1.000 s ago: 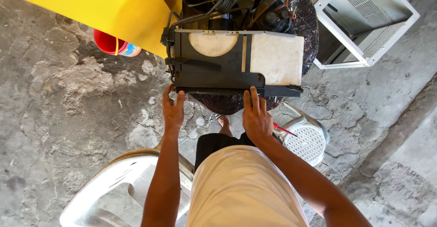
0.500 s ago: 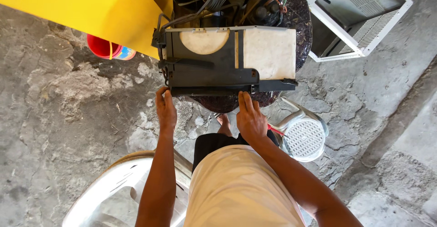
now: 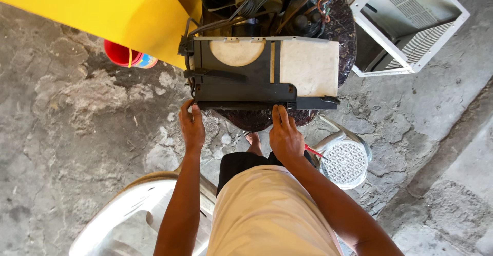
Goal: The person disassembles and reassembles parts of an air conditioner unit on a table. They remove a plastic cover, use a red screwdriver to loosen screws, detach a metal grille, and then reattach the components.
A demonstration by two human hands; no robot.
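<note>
Black panel (image 3: 241,81) just above both hands

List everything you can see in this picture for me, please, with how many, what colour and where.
Dark panel: one, black with a pale round patch and a white block, centre, atop the machine.
Machine with fan and wires: one, dark, top centre, behind the panel.
Yellow sheet: one, top left.
Red bucket: one, under the yellow sheet's edge.
White casing with grilles: one, top right, on the floor.
White stool: one, perforated seat, right of the person.
Plastic chair: one, whitish, bottom left.
Concrete floor: grey, cracked.
Left hand: at the panel's lower left corner.
Right hand: at the panel's lower edge.
</note>
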